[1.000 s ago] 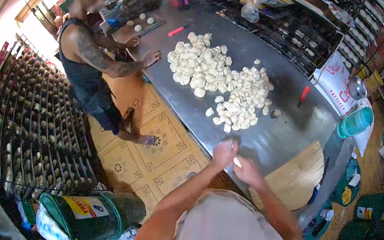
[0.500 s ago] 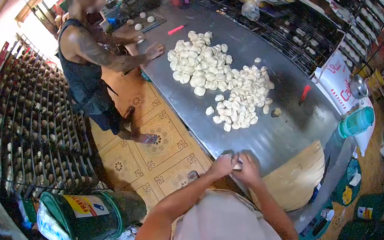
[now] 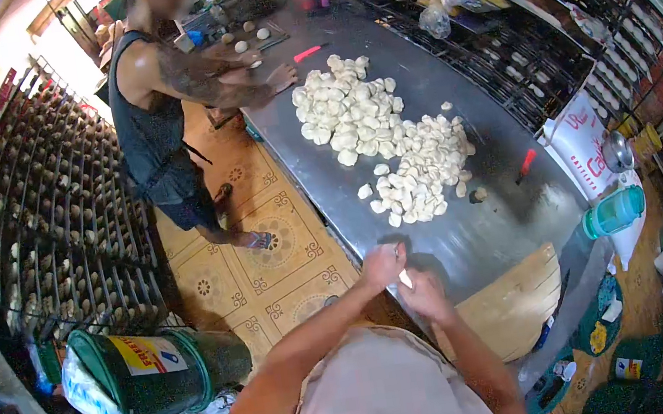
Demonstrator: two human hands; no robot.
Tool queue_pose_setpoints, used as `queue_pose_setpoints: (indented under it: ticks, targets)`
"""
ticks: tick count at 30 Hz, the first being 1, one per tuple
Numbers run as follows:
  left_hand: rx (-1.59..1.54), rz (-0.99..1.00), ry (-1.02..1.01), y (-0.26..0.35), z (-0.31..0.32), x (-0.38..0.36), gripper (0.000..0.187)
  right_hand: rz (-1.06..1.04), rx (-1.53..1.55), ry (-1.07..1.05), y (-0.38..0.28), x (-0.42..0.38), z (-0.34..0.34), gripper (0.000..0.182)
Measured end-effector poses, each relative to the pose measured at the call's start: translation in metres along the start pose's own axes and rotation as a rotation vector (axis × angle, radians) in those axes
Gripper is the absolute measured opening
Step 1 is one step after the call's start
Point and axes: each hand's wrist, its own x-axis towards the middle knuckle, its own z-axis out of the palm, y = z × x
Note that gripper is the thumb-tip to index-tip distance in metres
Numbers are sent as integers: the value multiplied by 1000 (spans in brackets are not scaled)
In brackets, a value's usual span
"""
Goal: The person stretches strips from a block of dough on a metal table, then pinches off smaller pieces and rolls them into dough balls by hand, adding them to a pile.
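At the near edge of the metal table, my left hand (image 3: 383, 267) is closed, its fingers curled. Close beside it my right hand (image 3: 426, 294) is closed around a small pale piece of dough (image 3: 405, 279), which shows between the two hands. My left fingers appear to grip the same dough, though most of it is hidden. Beyond my hands lies a large heap of flattened dough pieces (image 3: 351, 107), spreading into a nearer heap of smaller pieces (image 3: 417, 182).
A person (image 3: 158, 121) works at the table's far left edge. Red-handled tools (image 3: 525, 164) lie on the metal table (image 3: 289, 149). A wooden board (image 3: 506, 305) sits at the near right corner. Racks (image 3: 54, 220) of dough pieces stand left, beside a green bin (image 3: 152, 376).
My hands have shifted slightly, the left one up and turned into a tighter fist. The other person has leaned further over the table, with their hands moved right.
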Motion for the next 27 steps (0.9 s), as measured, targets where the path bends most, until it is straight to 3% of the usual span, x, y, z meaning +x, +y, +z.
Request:
queue_pose_setpoints:
  ticks: [3, 4, 6, 8, 11, 15, 18, 20, 22, 27]
  targets:
    - [46, -157, -1, -31, 9, 41, 40, -309, 100, -32, -69, 4, -34, 30]
    - [72, 43, 204, -26, 1, 50, 41, -304, 98, -14, -62, 9, -39, 30]
    - [96, 232, 404, -27, -11, 46, 44, 136, 299, 124, -31, 15, -43, 37]
    - [-251, 179, -84, -44, -3, 28, 50, 349, 395, 177, -9, 17, -29, 41]
    - [-457, 248, -767, -33, 9, -12, 46, 22, 268, -141, 30, -12, 2, 56]
    - [-392, 35, -757, -23, 17, -34, 45, 141, 255, -187, 52, -21, 9, 57]
    - [-242, -140, -291, 3, 20, -42, 50, 206, 108, -47, 29, -15, 21, 50]
    - [-142, -94, -307, 10, 16, -34, 51, 242, 32, 46, 28, -9, 17, 48]
    - [51, -26, -319, 11, 7, -27, 53, 206, 62, -35, 37, 0, 21, 40]
    - [-13, -1, -212, 17, -8, -28, 53, 141, -84, -90, 29, -3, 19, 33]
